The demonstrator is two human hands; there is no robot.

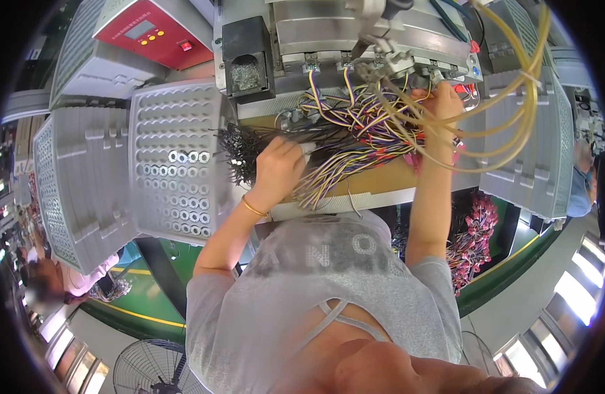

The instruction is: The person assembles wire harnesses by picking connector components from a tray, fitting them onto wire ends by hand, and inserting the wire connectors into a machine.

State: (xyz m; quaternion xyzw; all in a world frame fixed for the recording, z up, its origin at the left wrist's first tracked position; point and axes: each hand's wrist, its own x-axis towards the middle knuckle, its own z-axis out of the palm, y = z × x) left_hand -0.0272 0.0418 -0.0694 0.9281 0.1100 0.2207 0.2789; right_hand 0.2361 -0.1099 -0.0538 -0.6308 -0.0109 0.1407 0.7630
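Two hands deep in a heap of striped wire leads, sorting barely begun by the look of it.

Most of the wire leads (355,141) lie loose on the worktop (381,180) below the machine (355,33). The left hand (279,167) presses into the pile, fingers curled on a few strands; the right hand (443,98) is closed on wires by the red connectors (463,88). Beside them, the grey tray (174,164) has washers in only a few rows; yellow tubes (512,98) loop at the right.
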